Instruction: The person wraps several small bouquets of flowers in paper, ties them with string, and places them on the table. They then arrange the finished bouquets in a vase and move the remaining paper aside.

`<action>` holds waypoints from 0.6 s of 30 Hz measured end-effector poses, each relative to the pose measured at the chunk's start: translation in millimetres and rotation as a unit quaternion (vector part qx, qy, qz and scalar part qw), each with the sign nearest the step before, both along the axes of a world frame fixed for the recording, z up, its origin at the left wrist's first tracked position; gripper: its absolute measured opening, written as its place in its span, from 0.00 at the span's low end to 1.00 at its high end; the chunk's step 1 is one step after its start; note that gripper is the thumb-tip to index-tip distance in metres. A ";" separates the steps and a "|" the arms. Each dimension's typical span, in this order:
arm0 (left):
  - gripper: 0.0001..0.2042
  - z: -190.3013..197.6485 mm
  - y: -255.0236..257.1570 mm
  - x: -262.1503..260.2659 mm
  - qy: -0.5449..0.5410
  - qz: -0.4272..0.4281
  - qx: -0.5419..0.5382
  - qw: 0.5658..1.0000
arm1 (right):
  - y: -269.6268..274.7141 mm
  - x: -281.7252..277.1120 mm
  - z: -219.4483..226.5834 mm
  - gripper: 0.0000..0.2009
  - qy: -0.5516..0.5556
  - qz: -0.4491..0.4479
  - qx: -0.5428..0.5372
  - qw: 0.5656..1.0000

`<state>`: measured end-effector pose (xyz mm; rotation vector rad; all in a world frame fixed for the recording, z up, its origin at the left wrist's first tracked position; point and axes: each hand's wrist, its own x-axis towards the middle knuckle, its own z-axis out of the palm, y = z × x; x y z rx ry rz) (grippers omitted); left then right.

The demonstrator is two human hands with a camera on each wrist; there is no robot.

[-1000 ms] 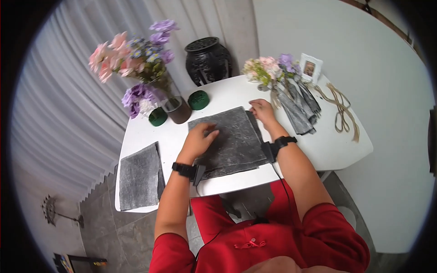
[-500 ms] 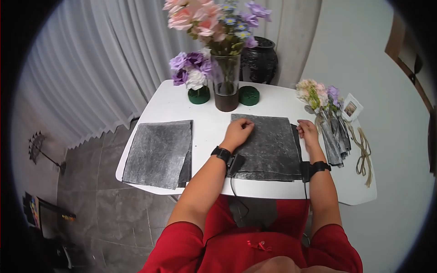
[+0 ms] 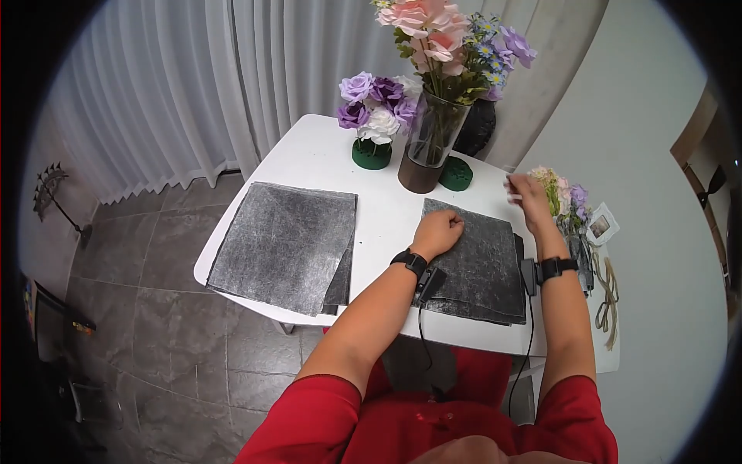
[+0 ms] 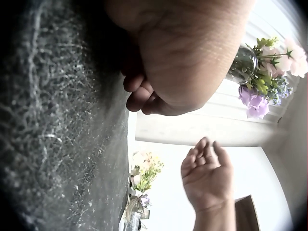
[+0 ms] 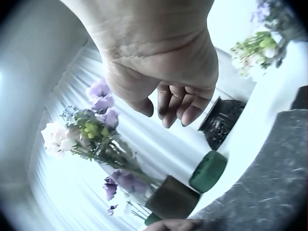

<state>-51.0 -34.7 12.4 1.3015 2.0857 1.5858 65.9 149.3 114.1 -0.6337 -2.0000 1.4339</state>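
Note:
My left hand (image 3: 438, 234) rests over the upper left part of a dark grey, fibrous sheet (image 3: 483, 267), with another layer under it. In the left wrist view its fingers (image 4: 139, 94) are loosely curled close over the sheet, with nothing seen in them. My right hand (image 3: 532, 203) is raised beyond the sheet's upper right corner, slightly blurred and holding nothing. Its fingers (image 5: 173, 108) are loosely bent in the right wrist view. A second stack of grey sheets (image 3: 290, 243) lies at the table's left, its lower right corner skewed over the layer beneath.
Along the back stand a tall glass vase (image 3: 437, 131) of flowers, purple and white roses (image 3: 379, 108) in green floral foam (image 3: 371, 155), and another green foam block (image 3: 456, 174). At the right are a small bouquet (image 3: 560, 189), a white picture frame (image 3: 602, 224) and twine (image 3: 608, 298).
The head view has swung left, showing the left stack in full. My right hand has lifted from beside the sheet's right edge; my left hand stays on the sheet.

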 end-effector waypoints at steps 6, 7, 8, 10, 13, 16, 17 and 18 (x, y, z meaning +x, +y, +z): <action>0.10 -3.3 1.3 -1.9 -0.002 -0.003 0.012 1.000 | -45.7 -86.2 86.3 0.26 0.024 0.002 0.160 0.987; 0.10 -3.7 1.6 -2.5 0.003 -0.002 0.012 1.000 | -52.9 -96.9 96.3 0.26 0.024 0.002 0.163 0.986; 0.10 -4.2 2.0 -2.2 0.004 -0.003 0.014 1.000 | -60.0 -106.2 105.0 0.27 0.011 0.006 0.146 0.989; 0.10 -4.3 1.9 -1.9 0.006 0.002 0.017 1.000 | -61.5 -124.9 114.2 0.29 -0.001 0.009 0.131 0.991; 0.10 -3.4 1.3 -2.4 0.016 0.002 0.020 1.000 | -52.2 -153.9 118.0 0.28 -0.007 0.042 0.082 0.996; 0.10 -3.5 1.9 -2.9 0.012 0.000 0.017 1.000 | -49.3 -164.3 119.4 0.27 0.036 0.093 0.082 0.992; 0.10 -3.7 2.0 -2.6 0.010 0.000 0.017 1.000 | -49.8 -164.9 119.9 0.25 0.043 0.079 0.072 0.993; 0.10 -4.1 2.8 -2.6 0.014 0.002 0.021 1.000 | -49.7 -165.5 120.2 0.23 0.050 0.064 0.062 0.995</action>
